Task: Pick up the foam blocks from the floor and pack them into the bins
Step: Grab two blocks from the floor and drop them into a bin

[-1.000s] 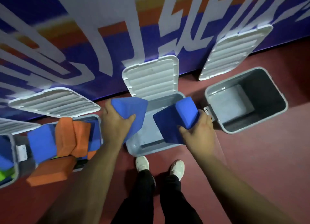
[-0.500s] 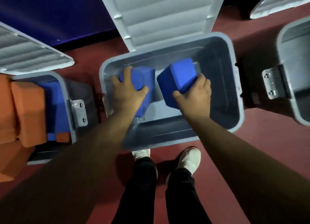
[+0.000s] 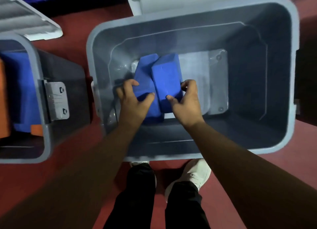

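Observation:
Two blue foam blocks stand side by side deep inside a large grey bin (image 3: 106,40). My left hand (image 3: 133,100) grips the left blue block (image 3: 145,77), thumb on its near face and fingers round its left side. My right hand (image 3: 187,100) grips the right blue block (image 3: 167,79), thumb on top and fingers curled over its right edge. The two blocks touch each other near the bin's floor, toward its left half. Whether they rest on the floor of the bin is unclear.
A second grey bin (image 3: 42,125) at the left holds blue and orange foam blocks (image 3: 15,91) and has a metal latch. White bin lids (image 3: 25,17) lean at the back. My legs and white shoes (image 3: 193,175) stand on the red floor just before the bin.
Both hands have gone down into the middle bin with their blocks and brought them together. The camera has moved much closer to the bin.

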